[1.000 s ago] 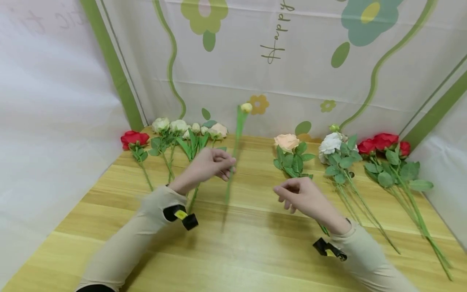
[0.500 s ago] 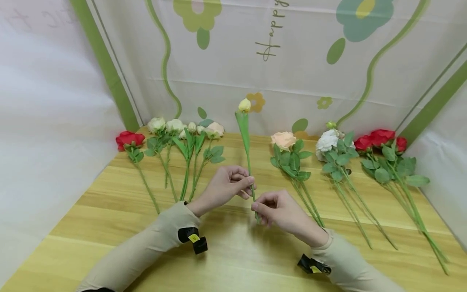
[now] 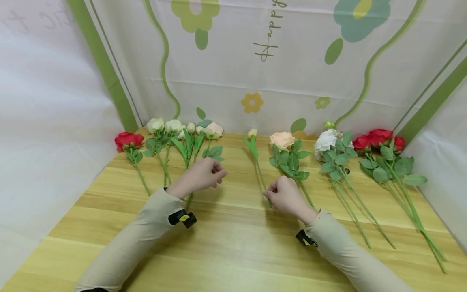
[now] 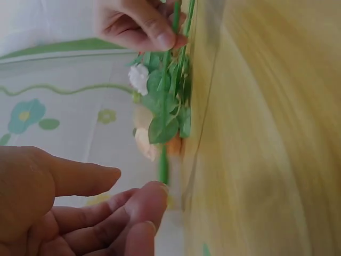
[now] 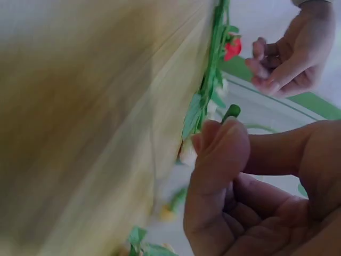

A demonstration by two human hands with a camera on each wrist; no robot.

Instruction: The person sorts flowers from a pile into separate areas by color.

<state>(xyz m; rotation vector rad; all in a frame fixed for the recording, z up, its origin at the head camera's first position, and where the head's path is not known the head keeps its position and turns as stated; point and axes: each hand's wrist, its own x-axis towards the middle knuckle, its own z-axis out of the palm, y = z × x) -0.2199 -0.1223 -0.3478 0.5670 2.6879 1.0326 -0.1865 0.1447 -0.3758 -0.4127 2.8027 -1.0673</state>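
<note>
A single pale yellow tulip [image 3: 253, 147] with green leaves extends low over the table, its bud toward the backdrop. Near the lower end of its stem, the thumb and fingertips of my right hand [image 3: 288, 199] pinch it. In the right wrist view the cut stem end [image 5: 232, 112] sticks out past the pinching fingers. My left hand [image 3: 200, 177] is off to the left above some flower stems, holding nothing. The left wrist view shows its thumb [image 4: 88, 178] apart from the loosely bent fingers.
On the left of the wooden table [image 3: 204, 259] lie a red rose [image 3: 128, 140], white flowers [image 3: 173, 126] and another pale flower [image 3: 213, 130]. To the right are a peach rose [image 3: 282, 140], white roses [image 3: 326, 140] and red roses [image 3: 379, 138]. A printed cloth [image 3: 226, 69] hangs behind.
The tulip, first upright in the left hand, was gripped by both hands, then lowered toward the table by the right. The left hand released it and moved back left.
</note>
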